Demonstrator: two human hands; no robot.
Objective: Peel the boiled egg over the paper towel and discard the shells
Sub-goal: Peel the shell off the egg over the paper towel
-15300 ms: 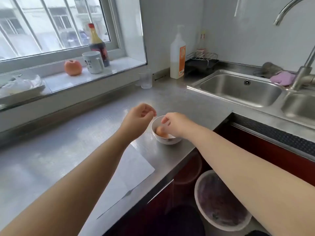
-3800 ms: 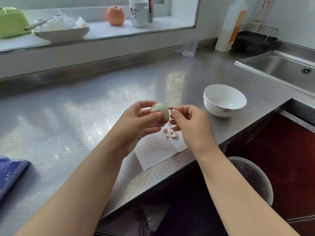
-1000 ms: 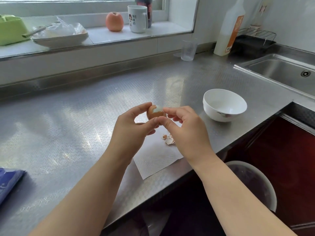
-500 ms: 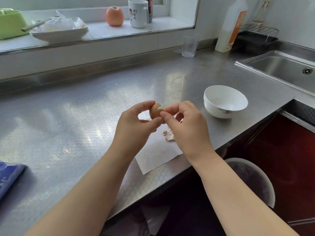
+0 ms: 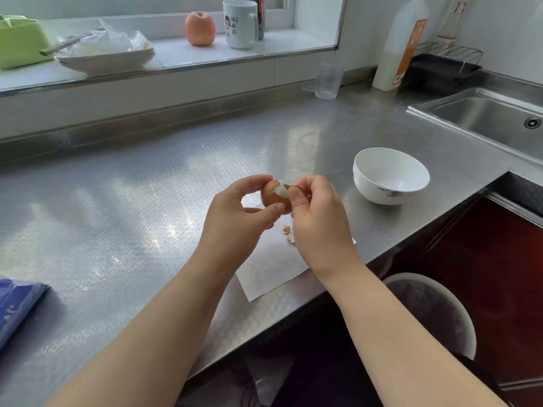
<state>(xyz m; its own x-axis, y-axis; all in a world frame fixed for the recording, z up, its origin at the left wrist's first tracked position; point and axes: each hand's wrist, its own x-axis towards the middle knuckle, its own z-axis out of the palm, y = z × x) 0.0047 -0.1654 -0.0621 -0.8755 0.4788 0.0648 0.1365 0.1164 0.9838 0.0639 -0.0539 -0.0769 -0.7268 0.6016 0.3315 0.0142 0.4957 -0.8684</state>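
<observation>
Above paper towel (image 5: pixel 273 268) | left hand (image 5: pixel 235 212) grips egg (image 5: pixel 271 196), long axis tilted | right hand (image 5: pixel 317 218) fingers (image 5: pixel 296 198) pinch shell flap (image 5: pixel 295 187) on egg's right

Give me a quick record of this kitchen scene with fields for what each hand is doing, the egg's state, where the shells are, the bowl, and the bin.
left hand: left hand holds the egg above the paper towel
right hand: right hand pinches a strip of shell at the egg's top
egg state: mostly brown shell, a white patch bared at the top
shells: a few shell bits lie on the paper towel
bowl: white bowl on the counter, right of the hands, looks empty
bin: round bin on the floor below the counter edge
</observation>
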